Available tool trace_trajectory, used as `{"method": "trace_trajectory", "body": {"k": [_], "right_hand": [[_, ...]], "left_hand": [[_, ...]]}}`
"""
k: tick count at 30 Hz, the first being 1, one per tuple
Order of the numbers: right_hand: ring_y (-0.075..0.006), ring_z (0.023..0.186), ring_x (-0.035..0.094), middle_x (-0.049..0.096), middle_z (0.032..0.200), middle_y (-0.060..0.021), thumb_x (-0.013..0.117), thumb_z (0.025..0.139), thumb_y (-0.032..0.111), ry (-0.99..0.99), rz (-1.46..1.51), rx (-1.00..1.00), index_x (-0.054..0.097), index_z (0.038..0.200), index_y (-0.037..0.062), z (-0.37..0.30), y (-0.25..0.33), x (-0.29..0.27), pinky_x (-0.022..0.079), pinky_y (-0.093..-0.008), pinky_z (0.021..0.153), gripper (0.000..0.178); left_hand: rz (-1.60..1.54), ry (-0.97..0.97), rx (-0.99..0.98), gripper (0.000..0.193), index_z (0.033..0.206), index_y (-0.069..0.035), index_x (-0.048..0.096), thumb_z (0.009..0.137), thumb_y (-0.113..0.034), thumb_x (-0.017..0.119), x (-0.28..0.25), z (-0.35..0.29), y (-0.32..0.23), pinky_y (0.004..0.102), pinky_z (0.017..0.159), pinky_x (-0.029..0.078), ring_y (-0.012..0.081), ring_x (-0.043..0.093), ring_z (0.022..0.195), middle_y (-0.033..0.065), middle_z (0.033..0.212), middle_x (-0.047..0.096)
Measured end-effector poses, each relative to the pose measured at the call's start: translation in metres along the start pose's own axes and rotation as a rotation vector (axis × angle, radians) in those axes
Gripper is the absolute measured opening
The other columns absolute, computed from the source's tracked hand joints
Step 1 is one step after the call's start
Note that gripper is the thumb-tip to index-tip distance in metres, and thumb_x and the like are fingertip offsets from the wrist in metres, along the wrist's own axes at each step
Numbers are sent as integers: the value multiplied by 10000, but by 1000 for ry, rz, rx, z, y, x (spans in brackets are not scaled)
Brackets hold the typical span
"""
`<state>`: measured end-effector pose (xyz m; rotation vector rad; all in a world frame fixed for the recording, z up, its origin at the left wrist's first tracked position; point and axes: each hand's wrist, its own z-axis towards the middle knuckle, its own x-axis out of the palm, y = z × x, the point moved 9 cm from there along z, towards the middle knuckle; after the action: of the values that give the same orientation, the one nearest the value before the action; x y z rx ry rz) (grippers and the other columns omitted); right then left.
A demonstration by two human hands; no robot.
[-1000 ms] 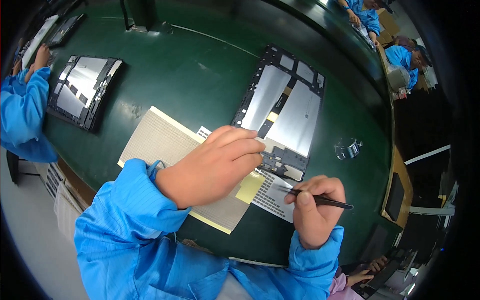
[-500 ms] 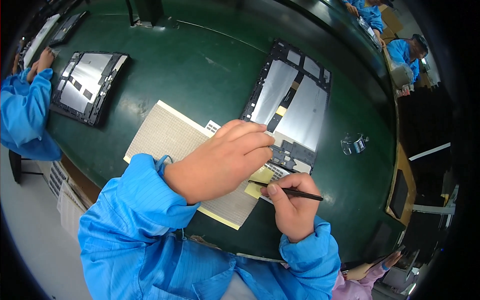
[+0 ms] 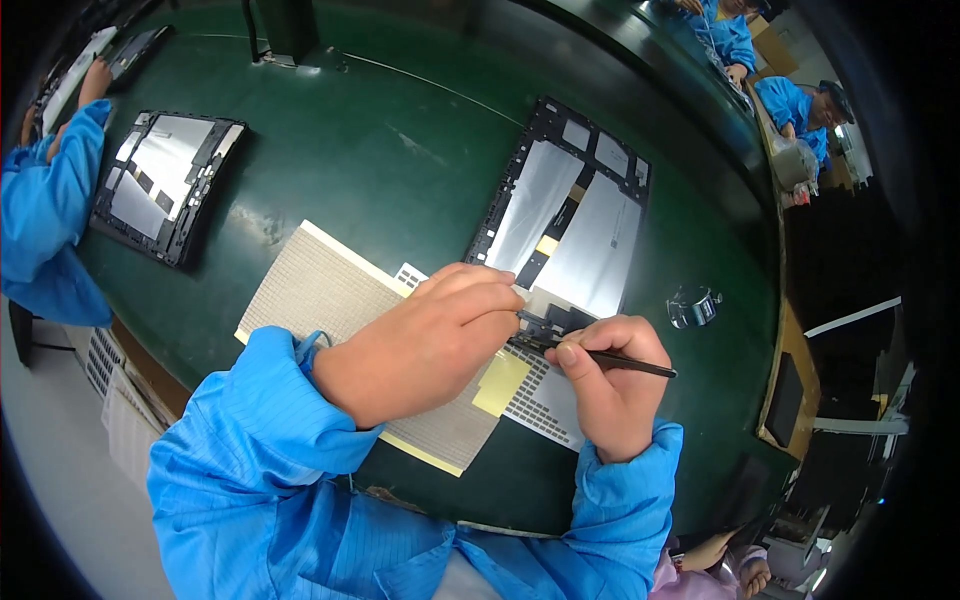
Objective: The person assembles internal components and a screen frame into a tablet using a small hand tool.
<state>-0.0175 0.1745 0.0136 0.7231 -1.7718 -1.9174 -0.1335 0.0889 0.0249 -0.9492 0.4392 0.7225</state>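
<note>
A tablet-like device (image 3: 590,250) with a black frame and silvery plates lies in front of me, a dark strip running down its middle. My right hand (image 3: 622,385) grips black tweezers (image 3: 635,365), their tip at the device's near edge. Bent and pressed together, the fingers of my left hand (image 3: 430,345) rest at the near left edge of the device; what they pinch, if anything, is hidden. Beneath that hand lies a beige gridded sheet (image 3: 320,285). A yellow piece (image 3: 502,382) and a white sheet with dark rectangles (image 3: 542,398) lie between my hands.
Another similar device (image 3: 165,185) lies to the left, near a co-worker's blue sleeve (image 3: 45,210). A small clear object (image 3: 693,306) sits right of my device on the green table (image 3: 400,150). At the far right, other people in blue work along a raised ledge.
My right hand has moved the tweezers away from the yellow piece, forward to the device's near edge. My left hand stays at the device's left edge. The whole view has shifted slightly.
</note>
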Motion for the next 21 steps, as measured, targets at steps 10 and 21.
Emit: {"method": "trace_trajectory", "body": {"k": [10, 21], "right_hand": [[-128, 755, 569, 555, 824, -89, 623, 767, -84, 66, -181, -173, 494, 831, 1, -6, 16, 12, 489, -252, 686, 167], [-79, 718, 533, 571, 791, -54, 649, 803, -2, -21, 92, 211, 503, 855, 1, -44, -31, 21, 453, -226, 618, 156]], "left_hand": [[-2, -15, 12, 282, 964, 28, 566, 686, 35, 616, -2, -1, -4, 411, 882, 423, 324, 514, 1023, 147, 1030, 545], [49, 41, 3, 217, 937, -12, 614, 723, -36, 590, -2, -1, -5, 432, 908, 385, 314, 484, 1082, 131, 1067, 533]]}}
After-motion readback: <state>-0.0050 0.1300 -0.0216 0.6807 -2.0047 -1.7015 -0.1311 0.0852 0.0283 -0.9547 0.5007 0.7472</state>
